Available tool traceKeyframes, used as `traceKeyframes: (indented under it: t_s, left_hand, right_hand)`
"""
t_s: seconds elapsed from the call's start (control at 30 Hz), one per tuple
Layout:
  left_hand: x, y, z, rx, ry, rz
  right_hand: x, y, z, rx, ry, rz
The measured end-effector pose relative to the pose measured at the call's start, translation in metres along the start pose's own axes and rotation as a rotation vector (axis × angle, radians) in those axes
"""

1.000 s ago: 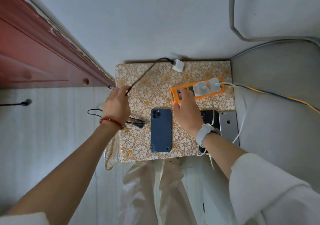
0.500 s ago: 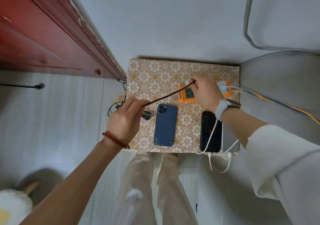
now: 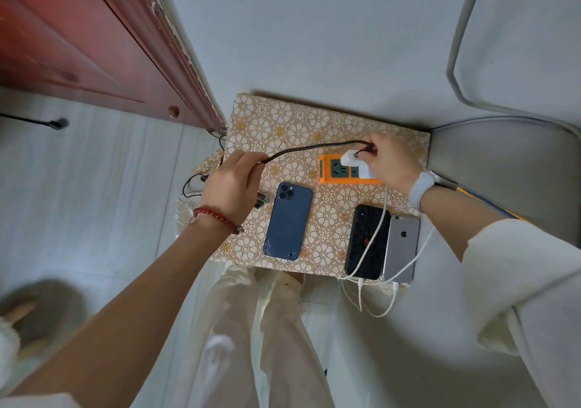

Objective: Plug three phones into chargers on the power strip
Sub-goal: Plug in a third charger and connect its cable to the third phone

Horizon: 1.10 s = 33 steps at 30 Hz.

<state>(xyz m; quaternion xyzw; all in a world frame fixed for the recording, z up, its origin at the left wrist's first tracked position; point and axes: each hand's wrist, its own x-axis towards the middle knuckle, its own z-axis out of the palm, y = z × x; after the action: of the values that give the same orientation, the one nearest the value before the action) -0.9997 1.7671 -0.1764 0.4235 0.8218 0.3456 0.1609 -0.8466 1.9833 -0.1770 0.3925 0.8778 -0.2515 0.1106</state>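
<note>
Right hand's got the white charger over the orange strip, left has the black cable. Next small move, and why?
Probably press the white charger down into the free socket of the orange power strip. The right hand holds it just above the green socket face, while the left hand keeps the black braided cable lifted clear. The blue phone has no cable in it yet.

Braided black cable (image 3: 314, 148), glossy phones (image 3: 367, 241)

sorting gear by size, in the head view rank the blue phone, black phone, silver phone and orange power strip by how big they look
1. blue phone
2. black phone, partly under a white cable
3. silver phone, close to the black one, so unsure
4. orange power strip, partly hidden by the right hand, so unsure
</note>
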Motion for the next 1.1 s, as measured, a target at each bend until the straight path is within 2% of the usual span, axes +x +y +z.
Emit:
traceKeyframes:
  t_s: [0.23,0.53,0.77,0.97,1.1]
  left_hand:
    - [0.013,-0.001,0.007,-0.026,-0.009,-0.056]
    - [0.029,0.005,0.013,-0.029,-0.035,-0.082]
    - [0.026,0.006,0.017,-0.036,-0.075,-0.108]
    - [0.025,0.001,0.017,-0.026,-0.047,-0.121]
    - [0.025,-0.001,0.015,-0.025,-0.024,-0.148]
  right_hand:
    - [0.001,-0.005,0.004,-0.076,0.093,0.152]
    - [-0.007,-0.005,0.015,-0.021,0.224,0.294]
    - [-0.017,-0.002,0.018,-0.107,0.239,0.262]
    - [-0.019,-0.004,0.032,-0.266,0.244,0.149]
    - [-0.02,-0.009,0.038,-0.252,0.27,0.113]
